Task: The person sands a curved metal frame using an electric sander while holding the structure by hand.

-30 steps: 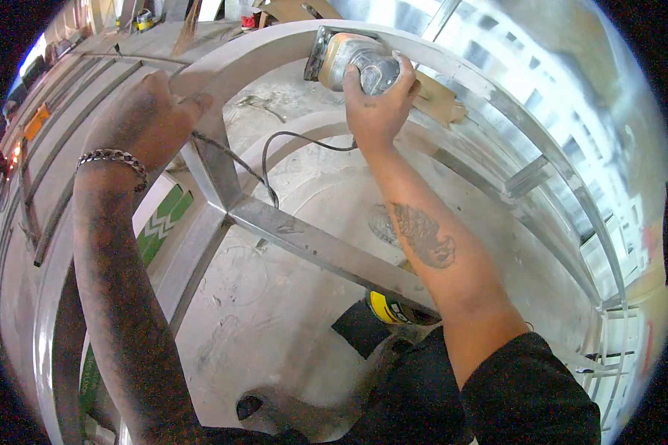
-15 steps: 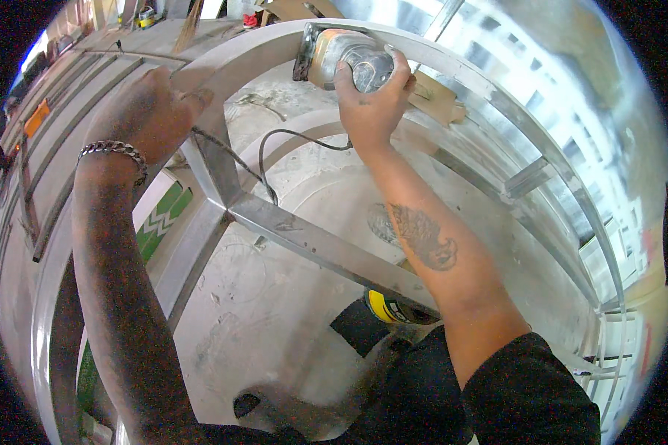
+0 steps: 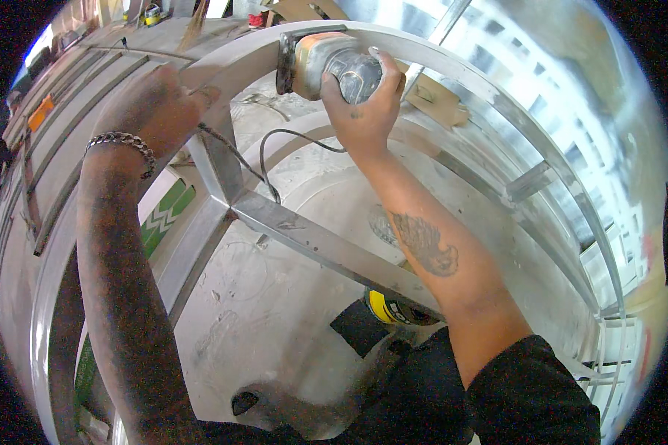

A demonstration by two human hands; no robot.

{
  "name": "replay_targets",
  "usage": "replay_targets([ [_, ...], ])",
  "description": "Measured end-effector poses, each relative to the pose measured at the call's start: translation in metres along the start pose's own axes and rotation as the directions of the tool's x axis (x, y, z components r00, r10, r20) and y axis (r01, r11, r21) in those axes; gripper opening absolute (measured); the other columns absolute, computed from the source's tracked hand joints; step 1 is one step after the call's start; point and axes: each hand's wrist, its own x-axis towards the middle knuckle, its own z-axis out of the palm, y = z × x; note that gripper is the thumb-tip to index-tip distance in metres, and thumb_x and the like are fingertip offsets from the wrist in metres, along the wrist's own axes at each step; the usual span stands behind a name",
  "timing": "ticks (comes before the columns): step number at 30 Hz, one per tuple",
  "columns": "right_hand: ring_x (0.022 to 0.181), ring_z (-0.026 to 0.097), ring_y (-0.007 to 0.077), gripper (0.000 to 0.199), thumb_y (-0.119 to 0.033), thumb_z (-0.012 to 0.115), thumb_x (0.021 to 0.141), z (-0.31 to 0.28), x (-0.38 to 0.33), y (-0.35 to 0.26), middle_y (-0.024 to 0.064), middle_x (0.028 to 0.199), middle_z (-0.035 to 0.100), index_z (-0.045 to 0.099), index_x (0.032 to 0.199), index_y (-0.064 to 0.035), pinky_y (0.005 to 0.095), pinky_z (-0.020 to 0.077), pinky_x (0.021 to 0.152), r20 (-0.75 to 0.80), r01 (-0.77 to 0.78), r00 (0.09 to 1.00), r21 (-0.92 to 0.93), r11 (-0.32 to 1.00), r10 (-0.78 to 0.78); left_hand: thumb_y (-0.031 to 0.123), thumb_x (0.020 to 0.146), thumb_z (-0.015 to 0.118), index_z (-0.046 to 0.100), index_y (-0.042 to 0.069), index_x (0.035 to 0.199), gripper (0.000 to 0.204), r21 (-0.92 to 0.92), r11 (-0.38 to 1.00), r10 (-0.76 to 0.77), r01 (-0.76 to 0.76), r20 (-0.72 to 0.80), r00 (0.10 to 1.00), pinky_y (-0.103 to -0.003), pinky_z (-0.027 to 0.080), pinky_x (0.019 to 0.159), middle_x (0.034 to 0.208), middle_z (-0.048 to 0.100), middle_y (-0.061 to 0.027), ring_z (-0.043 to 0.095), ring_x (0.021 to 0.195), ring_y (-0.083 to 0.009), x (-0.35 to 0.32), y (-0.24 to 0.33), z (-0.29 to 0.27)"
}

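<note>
My right hand [image 3: 360, 115] is closed round the dark rounded body of an electric sander [image 3: 330, 63]. The sander's flat pad lies against the inner face of a curved, pale metal frame [image 3: 249, 63] at the far side. To the left, my left hand [image 3: 152, 104], with a chain bracelet at the wrist, is curled over the same frame. Its fingertips are partly hidden. A dark power cord [image 3: 263, 159] comes out near the left thumb, dips behind a crossbar and loops up toward my right wrist; whether the left fingers also hold it I cannot tell.
Metal crossbars [image 3: 312, 241] join in the middle, above a dusty floor [image 3: 252, 319]. A black and yellow round container [image 3: 393, 305] and a dark sheet [image 3: 360, 326] lie near my body. Metal bars [image 3: 74, 126] lie at left; cardboard [image 3: 434, 102] is beyond the frame.
My right hand and the sander have slid a little left along the curved frame. My left hand stays at its place on the frame.
</note>
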Motion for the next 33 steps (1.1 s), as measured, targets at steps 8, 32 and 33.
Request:
replay_targets([
  [8, 0.107, 0.058, 0.0427, 0.076, -0.027, 0.086, 0.073, 0.001, -0.003, -0.003, 0.023, 0.115, 0.058, 0.05, 0.136, -0.005, 0.0515, 0.0528, 0.089, 0.013, 0.055, 0.998, 0.038, 0.998, -0.055, 0.054, 0.094, 0.066, 0.064, 0.002, 0.126, 0.061, -0.058, 0.992, 0.112, -0.113, -0.03, 0.993, -0.05, 0.051, 0.1, 0.119, 0.067, -0.0277, 0.065, 0.115, -0.0394, -0.005, 0.003, -0.005],
  [32, 0.114, 0.055, 0.0472, 0.081, -0.028, 0.086, 0.077, -0.009, 0.011, 0.045, 0.0272, 0.125, 0.048, 0.042, 0.143, -0.009, 0.0553, 0.0539, 0.09, -0.155, -0.251, 0.964, -0.281, 0.926, 0.215, 0.045, 0.096, 0.065, 0.066, -0.007, 0.117, 0.056, -0.034, 0.995, 0.085, -0.091, -0.137, 0.987, -0.05, 0.052, 0.096, 0.111, 0.071, -0.0312, 0.07, 0.109, -0.0423, -0.016, 0.013, -0.011],
  [33, 0.114, 0.055, 0.0472, 0.081, -0.028, 0.086, 0.077, -0.009, 0.011, 0.047, 0.0272, 0.125, 0.048, 0.042, 0.143, -0.009, 0.0553, 0.0539, 0.09, -0.155, -0.252, 0.964, -0.281, 0.926, 0.215, 0.045, 0.096, 0.065, 0.066, -0.007, 0.117, 0.056, -0.051, 0.993, 0.1, -0.108, -0.134, 0.986, -0.05, 0.052, 0.096, 0.111, 0.071, -0.0312, 0.07, 0.109, -0.0423, -0.016, 0.012, -0.011],
])
